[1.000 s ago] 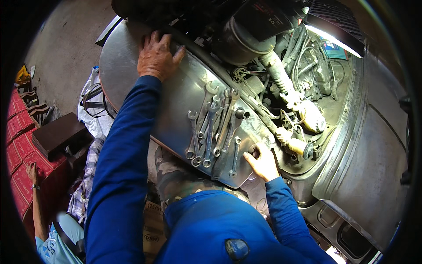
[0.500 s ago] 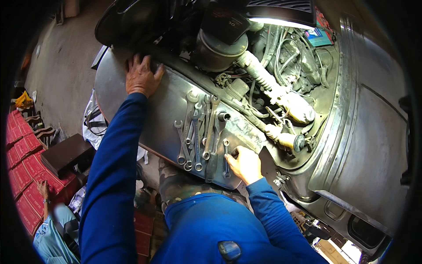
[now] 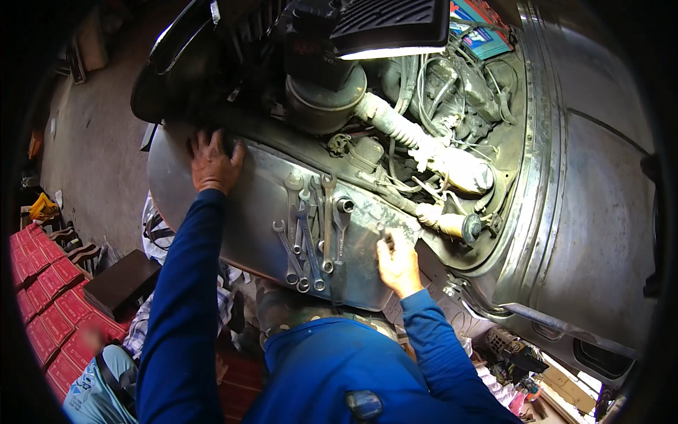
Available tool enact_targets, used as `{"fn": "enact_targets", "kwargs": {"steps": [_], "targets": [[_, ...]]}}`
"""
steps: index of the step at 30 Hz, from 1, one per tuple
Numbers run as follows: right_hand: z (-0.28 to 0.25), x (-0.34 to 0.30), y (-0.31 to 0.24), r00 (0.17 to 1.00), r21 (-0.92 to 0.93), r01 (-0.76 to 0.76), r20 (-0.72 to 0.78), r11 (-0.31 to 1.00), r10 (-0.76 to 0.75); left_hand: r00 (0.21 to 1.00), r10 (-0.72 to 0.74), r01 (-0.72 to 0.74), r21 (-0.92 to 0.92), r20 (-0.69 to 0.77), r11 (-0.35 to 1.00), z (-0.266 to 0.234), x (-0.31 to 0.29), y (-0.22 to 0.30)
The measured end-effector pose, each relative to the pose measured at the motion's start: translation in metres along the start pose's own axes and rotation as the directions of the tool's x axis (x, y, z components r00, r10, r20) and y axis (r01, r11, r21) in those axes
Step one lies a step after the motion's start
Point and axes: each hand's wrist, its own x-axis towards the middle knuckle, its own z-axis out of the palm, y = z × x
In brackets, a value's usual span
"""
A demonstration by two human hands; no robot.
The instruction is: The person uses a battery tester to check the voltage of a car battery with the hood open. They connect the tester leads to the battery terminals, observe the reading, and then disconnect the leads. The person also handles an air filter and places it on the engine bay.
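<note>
Metal panel [image 3: 254, 208] beside an uncovered engine [image 3: 439, 102], where wrenches [image 3: 311, 244] lie grouped, none visibly at work yet, the left hand [image 3: 214, 168] resting open, the curled right hand's [image 3: 400, 266] hold unclear.

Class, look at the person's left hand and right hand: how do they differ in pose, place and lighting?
The left hand lies palm down with fingers spread; the right hand has its fingers curled in. The left hand is left of the wrenches; the right hand is near the right end of the metal panel. The left hand looks dimmer, the right hand brighter. Both are bare, below blue sleeves.
</note>
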Motion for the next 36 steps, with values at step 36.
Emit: {"fn": "enact_targets", "kwargs": {"steps": [36], "targets": [[-0.143, 0.224, -0.274, 0.992, 0.613, 0.112, -0.023, 0.782, -0.125, 0.767, 0.597, -0.391, -0.566, 0.235, 0.726, -0.103, 0.208, 0.102]]}}
